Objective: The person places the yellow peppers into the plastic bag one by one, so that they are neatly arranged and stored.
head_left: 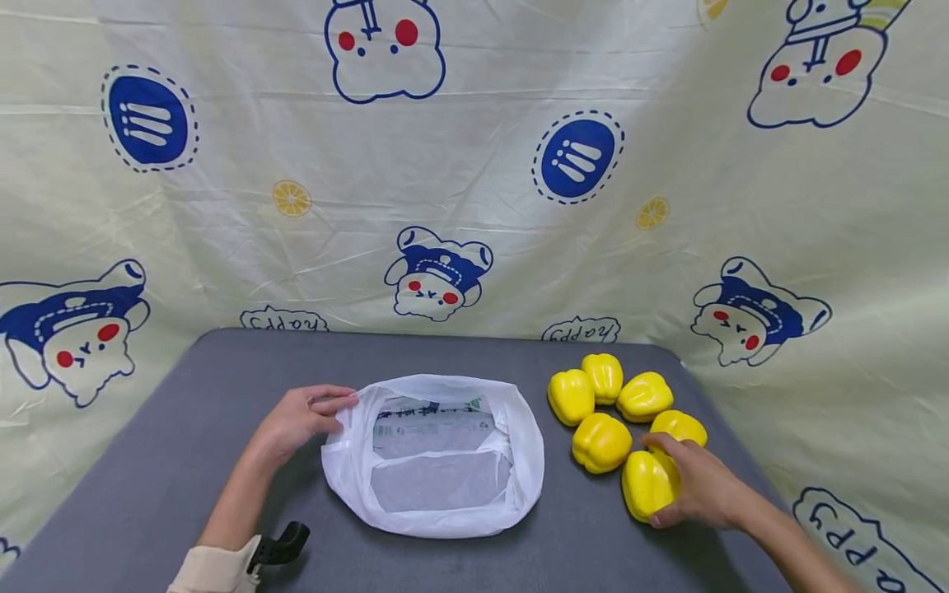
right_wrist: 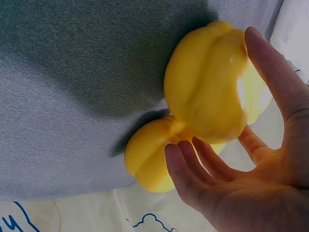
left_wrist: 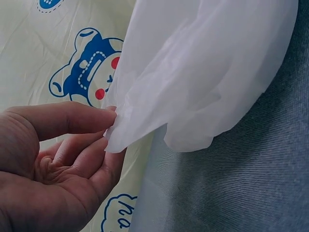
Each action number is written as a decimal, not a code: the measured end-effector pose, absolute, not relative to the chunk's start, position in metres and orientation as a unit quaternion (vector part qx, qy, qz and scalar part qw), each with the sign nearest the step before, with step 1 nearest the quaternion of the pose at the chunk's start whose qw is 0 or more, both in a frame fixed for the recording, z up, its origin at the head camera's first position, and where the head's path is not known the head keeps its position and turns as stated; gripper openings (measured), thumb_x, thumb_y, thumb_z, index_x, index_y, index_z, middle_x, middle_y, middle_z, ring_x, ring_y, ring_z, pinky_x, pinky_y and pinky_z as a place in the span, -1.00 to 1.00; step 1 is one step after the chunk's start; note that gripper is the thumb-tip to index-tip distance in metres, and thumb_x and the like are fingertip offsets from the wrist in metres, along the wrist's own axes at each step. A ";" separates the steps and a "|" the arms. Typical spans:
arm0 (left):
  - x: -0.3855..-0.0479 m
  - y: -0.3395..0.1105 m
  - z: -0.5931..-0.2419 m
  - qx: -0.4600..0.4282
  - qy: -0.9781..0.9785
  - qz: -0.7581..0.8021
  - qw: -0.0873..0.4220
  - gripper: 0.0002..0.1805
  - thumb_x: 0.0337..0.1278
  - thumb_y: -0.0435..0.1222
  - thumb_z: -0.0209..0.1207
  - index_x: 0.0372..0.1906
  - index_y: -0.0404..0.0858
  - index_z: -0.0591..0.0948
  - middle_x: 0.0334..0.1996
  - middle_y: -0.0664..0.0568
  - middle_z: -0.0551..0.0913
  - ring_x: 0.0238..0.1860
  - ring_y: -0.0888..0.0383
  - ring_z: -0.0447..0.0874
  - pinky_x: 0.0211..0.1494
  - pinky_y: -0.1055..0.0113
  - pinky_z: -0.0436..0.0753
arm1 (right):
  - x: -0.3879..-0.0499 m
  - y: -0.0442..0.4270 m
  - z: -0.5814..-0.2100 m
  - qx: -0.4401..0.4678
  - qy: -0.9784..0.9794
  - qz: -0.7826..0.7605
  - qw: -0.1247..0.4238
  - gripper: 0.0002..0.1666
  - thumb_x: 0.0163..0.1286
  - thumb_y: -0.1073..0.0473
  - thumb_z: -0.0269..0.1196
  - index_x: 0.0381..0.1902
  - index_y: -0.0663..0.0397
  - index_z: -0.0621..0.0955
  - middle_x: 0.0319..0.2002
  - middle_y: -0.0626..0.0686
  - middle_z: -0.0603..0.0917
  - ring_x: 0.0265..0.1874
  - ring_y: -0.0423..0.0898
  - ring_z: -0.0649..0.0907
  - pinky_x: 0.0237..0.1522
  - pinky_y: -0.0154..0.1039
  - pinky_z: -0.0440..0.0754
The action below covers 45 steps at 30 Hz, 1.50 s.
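Note:
A white plastic bag (head_left: 522, 461) stands with its mouth spread wide, a clear printed panel showing inside. At its upper left rim, my left hand (head_left: 300, 420) pinches the edge; in the left wrist view, thumb and fingers of the left hand (left_wrist: 72, 159) hold a corner of the thin bag (left_wrist: 193, 77). Over on the right, my right hand (head_left: 704, 486) spans the nearest yellow pepper (head_left: 648, 486), thumb on its near side and fingers on its far side. The right wrist view shows the right hand (right_wrist: 251, 169) round this pepper (right_wrist: 207, 82), fingertips at its surface.
Several more yellow peppers lie close together beyond the right hand, among them a round one (head_left: 601, 443) and one beside the fingers (head_left: 678, 427). A grey cloth covers the table (head_left: 245, 362). Behind it hangs a pale printed curtain (head_left: 482, 165).

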<state>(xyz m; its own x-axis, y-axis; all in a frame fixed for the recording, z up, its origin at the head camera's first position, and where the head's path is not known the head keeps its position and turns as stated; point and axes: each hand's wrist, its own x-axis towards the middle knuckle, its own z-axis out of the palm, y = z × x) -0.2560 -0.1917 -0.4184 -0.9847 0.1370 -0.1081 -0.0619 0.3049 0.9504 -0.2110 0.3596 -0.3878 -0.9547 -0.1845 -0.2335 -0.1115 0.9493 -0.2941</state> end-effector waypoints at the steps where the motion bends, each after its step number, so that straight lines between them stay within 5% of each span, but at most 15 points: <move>1: -0.256 -0.191 -0.419 0.020 0.803 0.590 0.084 -0.40 0.04 -0.57 0.29 0.29 -0.41 0.55 0.22 -0.20 0.64 0.37 -0.13 0.52 0.17 0.25 0.64 | -0.211 0.360 -0.389 -0.076 0.978 -0.142 0.130 0.25 -0.36 -0.20 0.70 0.32 0.03 0.43 0.06 0.14 0.60 -0.05 0.09 0.54 0.00 0.24 0.59; 10: -0.258 -0.191 -0.419 0.016 0.804 0.589 0.083 -0.39 0.01 -0.59 0.28 0.28 -0.42 0.55 0.22 -0.21 0.64 0.38 -0.14 0.51 0.19 0.23 0.62 | -0.213 0.359 -0.392 -0.071 0.977 -0.148 0.139 0.17 -0.33 -0.13 0.71 0.28 -0.07 0.42 0.00 0.13 0.59 -0.09 0.07 0.54 -0.07 0.18 0.59; 19: -0.258 -0.192 -0.421 0.020 0.805 0.588 0.080 -0.39 0.02 -0.59 0.26 0.29 -0.43 0.55 0.23 -0.22 0.63 0.38 -0.15 0.50 0.35 -0.01 0.56 | -0.212 0.361 -0.393 -0.086 0.978 -0.149 0.116 0.17 -0.37 -0.10 0.72 0.19 0.12 0.40 0.00 0.08 0.60 -0.10 0.04 0.55 -0.03 0.12 0.58; 26: -0.258 -0.192 -0.421 0.019 0.804 0.588 0.080 -0.40 0.03 -0.58 0.26 0.29 -0.42 0.55 0.22 -0.21 0.64 0.37 -0.14 0.51 0.33 0.01 0.57 | -0.214 0.362 -0.391 -0.075 0.978 -0.148 0.124 0.16 -0.38 -0.14 0.72 0.16 0.13 0.40 -0.04 0.05 0.60 -0.14 0.00 0.54 -0.07 0.04 0.58; 37: -0.257 -0.191 -0.422 0.016 0.804 0.589 0.076 -0.39 0.01 -0.60 0.27 0.28 -0.42 0.56 0.22 -0.21 0.64 0.37 -0.16 0.51 0.40 -0.11 0.50 | -0.219 0.359 -0.370 -0.052 0.973 -0.139 0.178 0.15 -0.31 -0.18 0.68 0.20 0.12 0.39 -0.15 0.04 0.58 -0.21 0.00 0.53 -0.14 0.00 0.60; 45: -0.257 -0.190 -0.421 0.013 0.803 0.591 0.075 -0.40 0.03 -0.59 0.26 0.28 -0.41 0.56 0.22 -0.21 0.64 0.37 -0.17 0.51 0.39 -0.12 0.50 | -0.222 0.356 -0.344 -0.091 0.975 -0.126 0.160 0.05 -0.18 -0.13 0.63 0.20 0.14 0.39 -0.21 0.03 0.58 -0.27 -0.03 0.53 -0.27 -0.15 0.50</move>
